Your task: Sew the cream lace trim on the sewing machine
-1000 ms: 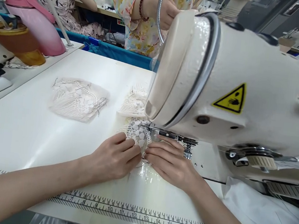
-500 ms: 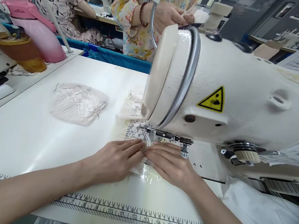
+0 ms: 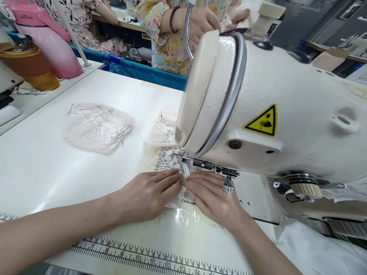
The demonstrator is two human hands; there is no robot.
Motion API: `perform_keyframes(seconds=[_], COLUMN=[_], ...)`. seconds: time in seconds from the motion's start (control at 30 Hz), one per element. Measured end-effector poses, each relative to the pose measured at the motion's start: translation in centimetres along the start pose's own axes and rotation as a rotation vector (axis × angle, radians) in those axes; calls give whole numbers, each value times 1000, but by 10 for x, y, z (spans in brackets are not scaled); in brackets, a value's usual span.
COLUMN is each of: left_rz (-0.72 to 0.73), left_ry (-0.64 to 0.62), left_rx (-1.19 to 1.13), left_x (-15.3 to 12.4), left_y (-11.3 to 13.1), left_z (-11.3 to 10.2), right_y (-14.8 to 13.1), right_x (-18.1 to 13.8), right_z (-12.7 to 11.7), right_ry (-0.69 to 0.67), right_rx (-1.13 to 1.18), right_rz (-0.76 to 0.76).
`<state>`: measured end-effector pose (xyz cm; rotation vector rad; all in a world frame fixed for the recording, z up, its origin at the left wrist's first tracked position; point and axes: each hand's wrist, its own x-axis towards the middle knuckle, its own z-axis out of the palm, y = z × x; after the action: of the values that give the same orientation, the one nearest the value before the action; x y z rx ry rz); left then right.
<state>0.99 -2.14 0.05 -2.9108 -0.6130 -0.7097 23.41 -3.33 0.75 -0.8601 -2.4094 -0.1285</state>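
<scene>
My left hand [image 3: 147, 192] and my right hand [image 3: 212, 196] lie flat side by side on a piece of white lace [image 3: 171, 160], fingers stretched toward the needle area. The lace runs under the head of a cream sewing machine [image 3: 271, 107], just beyond my fingertips. Both hands press the lace onto the white table [image 3: 38, 162]. The presser foot itself is hidden behind the machine head.
A stack of lace pieces [image 3: 98, 127] lies to the left, another lace stack [image 3: 163, 129] behind the needle. A pink bottle [image 3: 46, 40] and an amber cup [image 3: 28, 64] stand far left. A printed ruler [image 3: 164, 265] runs along the near edge. A person in floral sleeves [image 3: 178, 20] stands behind the machine.
Both hands have slid a little forward with the lace toward the needle, and the fingers have flattened. The person behind has shifted their hands above the machine.
</scene>
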Motion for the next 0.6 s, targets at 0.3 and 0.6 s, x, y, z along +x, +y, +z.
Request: perform_keyframes(seconds=[0.3, 0.6], left_rz=[-24, -132], left_ry=[2, -11], left_rx=[-10, -25], left_x=[-4, -3], left_y=[-3, -8], left_z=[-2, -6], right_y=[-8, -14], right_x=[5, 10], right_z=[7, 16], right_ry=[68, 38], right_rx=[-5, -49], right_rz=[-80, -108])
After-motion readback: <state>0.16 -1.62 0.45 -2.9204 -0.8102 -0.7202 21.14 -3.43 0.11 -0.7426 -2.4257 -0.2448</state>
